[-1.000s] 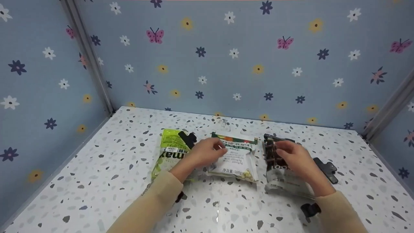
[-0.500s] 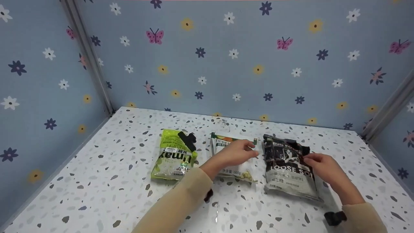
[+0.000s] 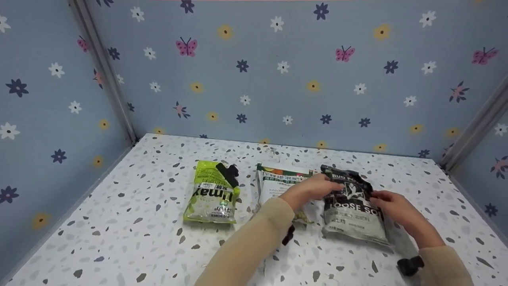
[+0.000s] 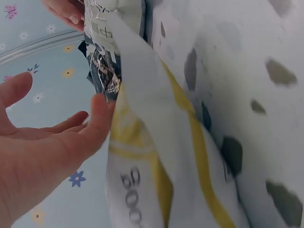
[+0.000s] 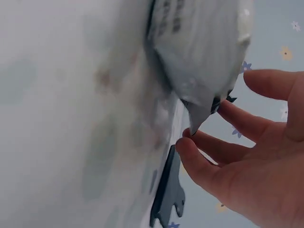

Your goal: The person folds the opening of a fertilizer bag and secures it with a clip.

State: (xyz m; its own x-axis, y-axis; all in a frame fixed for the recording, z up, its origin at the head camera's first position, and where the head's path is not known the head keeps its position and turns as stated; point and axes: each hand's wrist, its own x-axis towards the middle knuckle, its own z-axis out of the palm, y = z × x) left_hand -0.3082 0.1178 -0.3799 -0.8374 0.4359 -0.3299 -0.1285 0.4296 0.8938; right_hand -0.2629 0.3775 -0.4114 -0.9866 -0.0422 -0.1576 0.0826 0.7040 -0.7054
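A black and grey pouch (image 3: 349, 218) printed "LOOSE SOIL" lies on the right part of the table. My left hand (image 3: 313, 188) reaches over the white pack to the pouch's upper left side, fingers extended with fingertips right over it. At the pouch's right edge is my right hand (image 3: 401, 208), loosely bent fingers close along that side. In the right wrist view, the fingertips (image 5: 187, 142) meet the pouch's pointed corner (image 5: 197, 116), and a loose black clip (image 5: 166, 194) lies on the table beyond. The pouch's upper right corner looks folded.
A white pack (image 3: 272, 190) lies in the middle, partly covered by my left arm. Left of it is a green pack (image 3: 210, 198) with a black clip (image 3: 227, 173) across its upper right corner. Blue patterned walls (image 3: 262, 79) bound the speckled table (image 3: 151, 206) behind and at both sides.
My left hand has moved right, from above the white pack to the black pouch. The right hand has shifted from over the pouch to its right edge, and its arm hides the loose clip.
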